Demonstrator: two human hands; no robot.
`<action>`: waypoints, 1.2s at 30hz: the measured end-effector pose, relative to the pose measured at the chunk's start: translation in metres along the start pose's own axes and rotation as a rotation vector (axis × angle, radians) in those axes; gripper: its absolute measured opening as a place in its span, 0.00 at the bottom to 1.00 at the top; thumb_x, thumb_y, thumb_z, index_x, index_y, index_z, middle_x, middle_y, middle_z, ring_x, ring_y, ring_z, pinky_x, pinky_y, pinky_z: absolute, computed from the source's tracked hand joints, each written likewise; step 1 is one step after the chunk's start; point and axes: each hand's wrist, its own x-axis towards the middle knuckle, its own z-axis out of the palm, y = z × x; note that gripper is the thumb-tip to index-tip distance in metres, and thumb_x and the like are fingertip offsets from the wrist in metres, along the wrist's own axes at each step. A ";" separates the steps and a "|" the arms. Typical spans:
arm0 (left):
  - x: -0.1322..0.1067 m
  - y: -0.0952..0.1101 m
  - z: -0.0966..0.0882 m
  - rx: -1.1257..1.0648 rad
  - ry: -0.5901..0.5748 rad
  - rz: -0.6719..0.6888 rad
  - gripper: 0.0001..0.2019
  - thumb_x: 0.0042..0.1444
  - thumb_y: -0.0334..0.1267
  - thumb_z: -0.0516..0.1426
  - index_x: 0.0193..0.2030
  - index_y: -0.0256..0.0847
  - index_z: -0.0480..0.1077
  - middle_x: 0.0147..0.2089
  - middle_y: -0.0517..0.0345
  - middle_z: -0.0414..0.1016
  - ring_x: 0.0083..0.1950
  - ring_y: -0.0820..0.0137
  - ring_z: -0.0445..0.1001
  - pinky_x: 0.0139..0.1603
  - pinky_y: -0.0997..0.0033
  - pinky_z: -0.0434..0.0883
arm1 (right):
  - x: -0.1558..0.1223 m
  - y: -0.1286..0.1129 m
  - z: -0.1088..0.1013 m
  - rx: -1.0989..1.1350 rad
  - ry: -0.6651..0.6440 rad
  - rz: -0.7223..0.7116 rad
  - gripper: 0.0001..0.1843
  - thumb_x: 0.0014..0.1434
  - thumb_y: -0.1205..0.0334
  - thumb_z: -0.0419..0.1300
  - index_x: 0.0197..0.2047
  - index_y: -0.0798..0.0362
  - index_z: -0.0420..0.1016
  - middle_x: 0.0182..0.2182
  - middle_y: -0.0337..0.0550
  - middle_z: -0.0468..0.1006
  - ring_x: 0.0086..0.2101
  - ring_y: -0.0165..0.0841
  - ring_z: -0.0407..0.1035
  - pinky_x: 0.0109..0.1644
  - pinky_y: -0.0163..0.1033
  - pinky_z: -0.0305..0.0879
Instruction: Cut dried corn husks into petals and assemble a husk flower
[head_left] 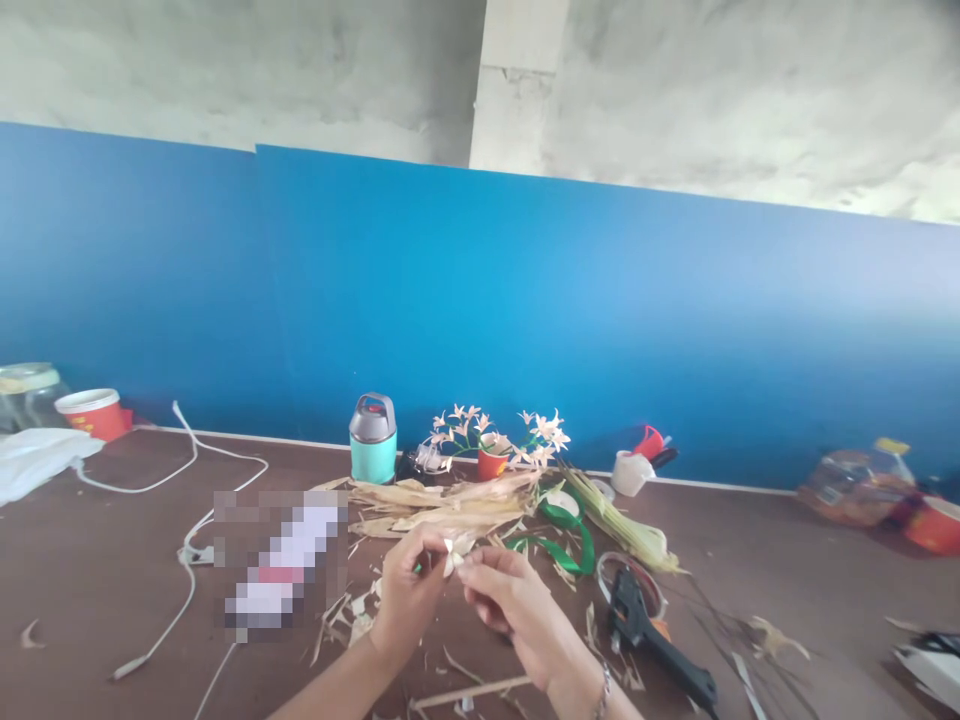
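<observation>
A small cream flower (pixel 454 556), its pointed petals like dried husk, sits between my two hands over the table. My left hand (pixel 411 590) pinches it from the left, and a bit of green shows by those fingers. From the other side, the thumb and fingertips of my right hand (pixel 506 595) close on its petals. Just beyond lie dried corn husks (pixel 450 505) and a green ribbon (pixel 574 545). Husk scraps (pixel 361 620) are scattered around both hands. To the right of my right hand rests a black glue gun (pixel 652 640).
Finished-looking husk flowers (pixel 546 430) stand near a red paper cup (pixel 493 460) at the back, beside a turquoise lidded container (pixel 373 445). A bundle of pale green stalks (pixel 626 525) lies right. White cable (pixel 191 590) runs across the left. A blue partition (pixel 525 300) bounds the table.
</observation>
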 end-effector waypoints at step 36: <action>0.004 -0.004 0.006 -0.463 -0.152 -0.254 0.12 0.43 0.33 0.64 0.19 0.38 0.64 0.29 0.61 0.64 0.29 0.75 0.63 0.30 0.76 0.62 | 0.010 -0.003 -0.014 -0.094 0.098 -0.169 0.10 0.44 0.58 0.60 0.20 0.55 0.66 0.16 0.31 0.59 0.19 0.24 0.48 0.24 0.32 0.42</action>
